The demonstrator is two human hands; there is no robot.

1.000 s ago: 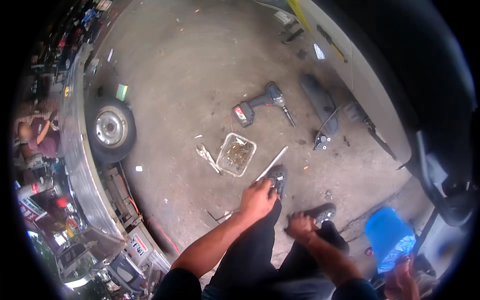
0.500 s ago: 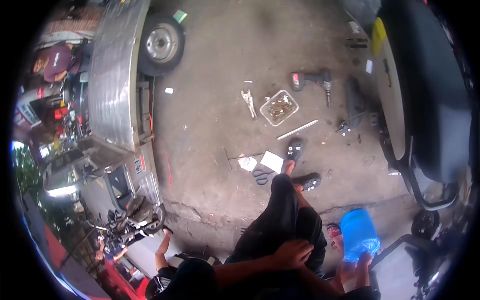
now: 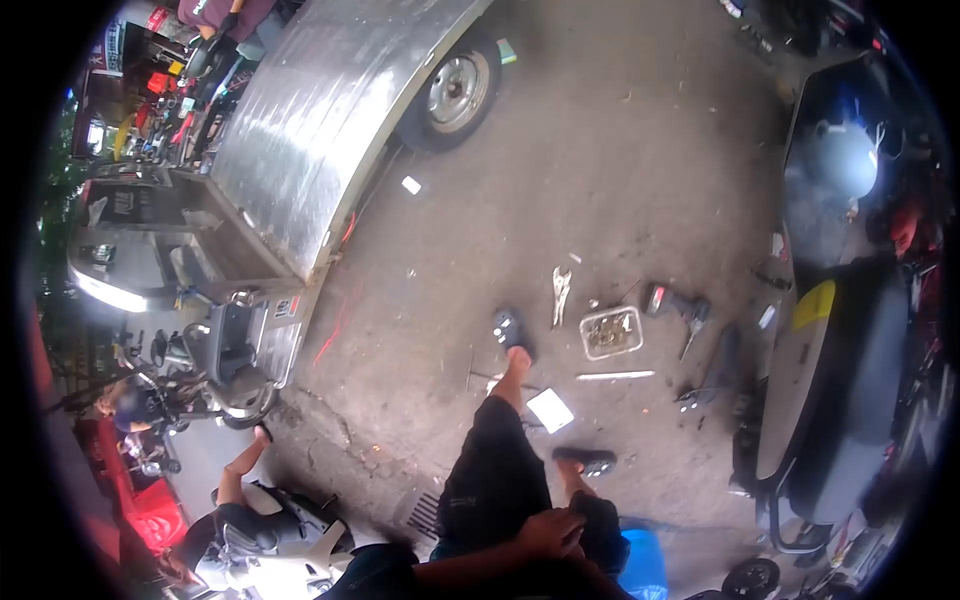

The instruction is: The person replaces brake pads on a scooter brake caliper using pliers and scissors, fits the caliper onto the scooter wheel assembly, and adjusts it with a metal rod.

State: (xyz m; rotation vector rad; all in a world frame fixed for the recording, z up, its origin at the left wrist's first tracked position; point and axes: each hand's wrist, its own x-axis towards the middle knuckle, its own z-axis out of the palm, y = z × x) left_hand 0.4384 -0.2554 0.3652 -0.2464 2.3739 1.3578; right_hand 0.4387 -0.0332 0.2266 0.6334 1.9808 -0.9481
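Note:
My left hand (image 3: 550,533) is held low in front of my body, over my dark shorts, with its fingers curled closed. Whatever it may hold is hidden. My right hand is close against it, mostly covered and in shadow, so its fingers do not show clearly. Below, my feet in black clogs (image 3: 508,327) stand apart on the concrete floor. Between them lies a white sheet of paper (image 3: 550,410). Beyond the paper are a metal rod (image 3: 615,376), a clear plastic tub of small metal parts (image 3: 611,333), locking pliers (image 3: 562,297) and a cordless drill (image 3: 678,314).
A silver flatbed vehicle (image 3: 320,120) with its wheel (image 3: 455,92) stands on the left. A motorcycle seat (image 3: 850,390) borders the right. Beside my legs is a blue stool (image 3: 643,565). A seated person's leg (image 3: 240,470) and a floor grate (image 3: 424,515) are at lower left.
My view has swung, so the floor tools appear lower and further right. My feet have stepped apart, and the blue stool is now mostly behind my leg. My hands remain together.

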